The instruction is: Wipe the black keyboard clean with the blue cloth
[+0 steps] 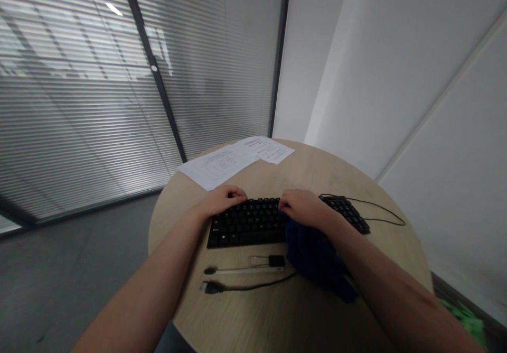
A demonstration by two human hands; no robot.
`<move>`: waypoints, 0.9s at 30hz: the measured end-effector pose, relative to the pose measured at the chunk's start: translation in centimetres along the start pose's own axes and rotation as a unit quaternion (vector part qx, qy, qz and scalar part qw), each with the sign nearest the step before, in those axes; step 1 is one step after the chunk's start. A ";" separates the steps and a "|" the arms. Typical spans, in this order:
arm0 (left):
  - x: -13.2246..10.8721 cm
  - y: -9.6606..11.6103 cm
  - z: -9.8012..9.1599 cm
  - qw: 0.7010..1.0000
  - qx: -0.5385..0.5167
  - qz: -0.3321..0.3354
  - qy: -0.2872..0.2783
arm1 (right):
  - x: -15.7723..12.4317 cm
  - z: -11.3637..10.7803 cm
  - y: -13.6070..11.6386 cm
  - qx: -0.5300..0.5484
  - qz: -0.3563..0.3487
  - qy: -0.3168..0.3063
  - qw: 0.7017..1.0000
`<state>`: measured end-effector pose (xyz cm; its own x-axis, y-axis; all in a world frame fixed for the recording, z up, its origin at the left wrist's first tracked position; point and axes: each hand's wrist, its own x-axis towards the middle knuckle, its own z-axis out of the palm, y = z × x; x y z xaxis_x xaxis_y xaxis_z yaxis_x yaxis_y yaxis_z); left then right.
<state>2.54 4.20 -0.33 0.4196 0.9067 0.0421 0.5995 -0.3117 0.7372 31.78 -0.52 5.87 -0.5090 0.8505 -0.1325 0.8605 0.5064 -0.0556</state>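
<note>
A black keyboard (249,223) lies flat on the round wooden table (253,316). Closed at its back left edge, my left hand (225,200) grips it with curled fingers. My right hand (303,206) is over the right half of the keys, its fingers pinched on a dark blue cloth (317,258). The cloth hangs over the front edge onto the table and hides some keys. In front of the keyboard lie a slim white-handled brush (241,271), a wire keycap puller with a black grip (276,261) and a USB plug (214,287) on a black cable.
Printed papers (222,164) lie at the table's back left. A black cable (386,213) loops right of the keyboard. Behind stands a glass partition with blinds (222,67), and a white wall (415,78) rises to the right. Something green (465,318) is on the floor at lower right.
</note>
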 end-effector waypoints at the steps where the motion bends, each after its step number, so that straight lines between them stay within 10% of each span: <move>1: 0.0 0.1 0.0 1.000 -0.001 0.001 -0.001 | -0.1 -0.1 0.0 -0.001 0.000 -0.001 1.000; 27: -0.1 0.3 0.1 1.000 0.002 0.000 -0.002 | -0.9 -1.3 2.3 0.016 0.018 0.017 1.000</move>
<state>2.70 4.02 -0.17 0.4224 0.9055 0.0400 0.6014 -0.3130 0.7351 34.18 0.08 7.17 -0.4774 0.8729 -0.1008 0.8783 0.4708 -0.0832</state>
